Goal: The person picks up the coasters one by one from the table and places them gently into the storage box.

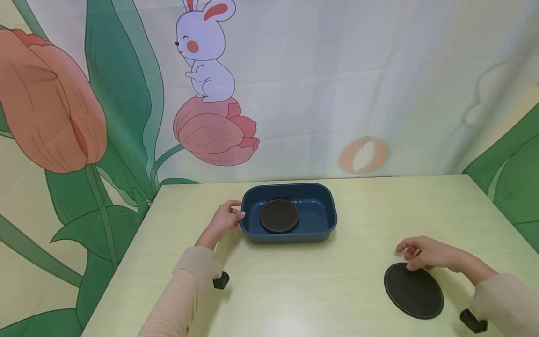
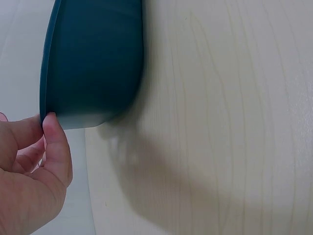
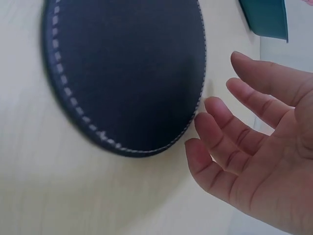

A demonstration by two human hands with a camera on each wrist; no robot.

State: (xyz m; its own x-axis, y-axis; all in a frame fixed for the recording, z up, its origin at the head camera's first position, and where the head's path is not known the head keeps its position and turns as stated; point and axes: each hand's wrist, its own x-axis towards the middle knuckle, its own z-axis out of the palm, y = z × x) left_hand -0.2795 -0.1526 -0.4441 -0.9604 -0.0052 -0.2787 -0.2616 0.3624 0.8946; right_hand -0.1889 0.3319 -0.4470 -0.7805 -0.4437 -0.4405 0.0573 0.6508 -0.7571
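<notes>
My left hand [image 1: 223, 219] pinches the left end of a dark blue rectangular tray [image 1: 311, 238], thumb and fingers at the rim; the left wrist view shows this grip on the tray wall [image 2: 98, 58]. Inside the tray, left of its middle, lies a round black coaster [image 1: 280, 216]. A second round black coaster [image 1: 414, 290], with pale stitching round its edge, lies flat on the table at the right. Over its far edge hovers my right hand [image 1: 429, 253]. In the right wrist view its fingers are loosely bent beside the coaster [image 3: 132, 73], holding nothing.
Both things are on a pale wood-grain table [image 1: 303, 290]. Behind it hangs a cloth backdrop [image 1: 303, 93] printed with tulips and a rabbit. Small black pieces [image 1: 221, 281] hang under both sleeves.
</notes>
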